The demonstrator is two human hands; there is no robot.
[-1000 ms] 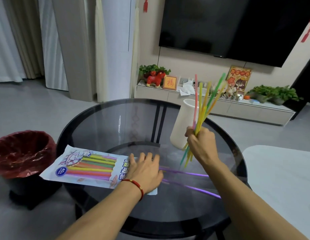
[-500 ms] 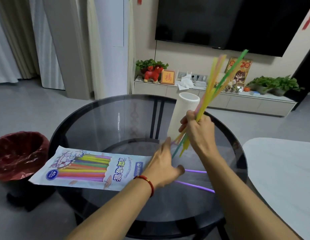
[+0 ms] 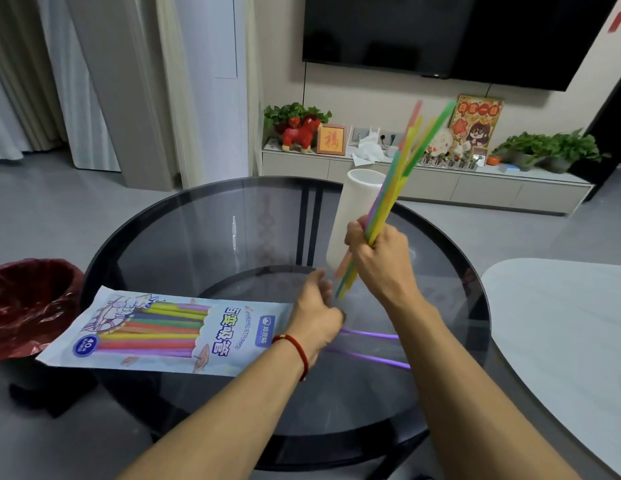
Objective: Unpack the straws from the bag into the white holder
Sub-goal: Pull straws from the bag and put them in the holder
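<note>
A round dark glass tabletop (image 3: pixel 205 244) stands on a grey floor (image 3: pixel 59 209). On the far beige wall hangs a large black television (image 3: pixel 440 32) above a long low white cabinet (image 3: pixel 440 188) bearing potted plants (image 3: pixel 551 150), a red toy horse (image 3: pixel 302 133) and framed pictures. Pale curtains (image 3: pixel 70 81) hang at far left. A red-lined bin (image 3: pixel 28 306) sits near left; a white table (image 3: pixel 572 323) lies at right.

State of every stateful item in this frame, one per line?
Straw bundle: in right hand grip, tilted, not in holder.
White holder: upright, no straws visible inside.
Bag: flat on table, straws inside.
Purple straws: loose on glass.
Left hand: holding nothing.
</note>
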